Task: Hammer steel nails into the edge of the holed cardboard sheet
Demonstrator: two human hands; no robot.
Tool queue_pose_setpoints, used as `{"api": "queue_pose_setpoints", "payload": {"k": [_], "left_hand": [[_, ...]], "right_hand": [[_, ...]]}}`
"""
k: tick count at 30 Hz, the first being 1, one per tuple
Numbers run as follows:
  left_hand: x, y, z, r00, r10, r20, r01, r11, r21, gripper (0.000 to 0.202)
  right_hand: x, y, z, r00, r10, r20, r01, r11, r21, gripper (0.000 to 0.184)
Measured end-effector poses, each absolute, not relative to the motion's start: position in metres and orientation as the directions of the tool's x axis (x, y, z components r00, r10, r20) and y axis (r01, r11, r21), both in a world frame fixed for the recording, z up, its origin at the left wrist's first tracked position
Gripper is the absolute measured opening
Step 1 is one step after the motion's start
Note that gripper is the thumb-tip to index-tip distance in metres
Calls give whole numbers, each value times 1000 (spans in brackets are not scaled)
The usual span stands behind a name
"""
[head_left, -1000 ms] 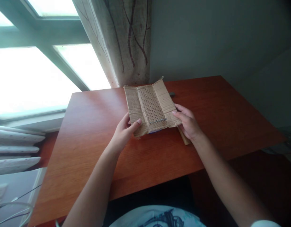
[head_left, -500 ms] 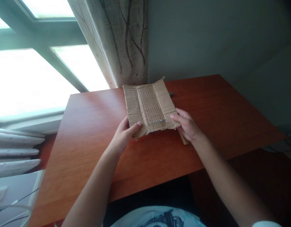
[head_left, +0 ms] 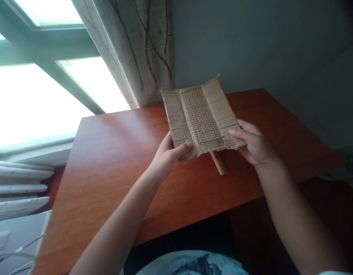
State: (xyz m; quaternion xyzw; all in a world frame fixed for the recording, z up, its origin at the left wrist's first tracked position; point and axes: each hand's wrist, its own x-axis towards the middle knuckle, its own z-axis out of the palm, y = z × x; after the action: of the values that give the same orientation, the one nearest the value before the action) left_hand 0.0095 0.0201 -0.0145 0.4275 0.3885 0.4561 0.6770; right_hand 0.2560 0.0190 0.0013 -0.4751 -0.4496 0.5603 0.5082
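A creased piece of cardboard (head_left: 221,103) is held up over the table, tilted toward me. Its middle panel has rows of small holes, and a grey twisted strand (head_left: 211,140) lies across the lower rows. My left hand (head_left: 170,152) is closed on the lower left corner, thumb on top and fingers behind. On the lower right edge, my right hand (head_left: 252,141) grips in the same way, its other fingers partly hidden. Beneath the cardboard a wooden handle (head_left: 218,163) rests on the table; the far end of that tool is hidden.
The reddish-brown wooden table (head_left: 107,172) spreads under my arms. A patterned curtain (head_left: 147,49) and a bright window (head_left: 44,103) stand at the far left, a grey wall (head_left: 251,46) behind. Cables (head_left: 24,248) and a wall socket (head_left: 0,241) are at the lower left.
Both hands have carried the cardboard to the right and a little upward. More of the wooden handle on the table now shows below it.
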Motion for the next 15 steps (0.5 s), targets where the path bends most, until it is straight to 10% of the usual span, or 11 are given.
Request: {"api": "queue_pose_setpoints", "payload": {"k": [15], "left_hand": [[118, 68, -39, 340, 932, -122, -290, 228, 929, 45]], "right_hand": [[360, 54, -30, 114, 987, -114, -119, -101, -988, 22]]}}
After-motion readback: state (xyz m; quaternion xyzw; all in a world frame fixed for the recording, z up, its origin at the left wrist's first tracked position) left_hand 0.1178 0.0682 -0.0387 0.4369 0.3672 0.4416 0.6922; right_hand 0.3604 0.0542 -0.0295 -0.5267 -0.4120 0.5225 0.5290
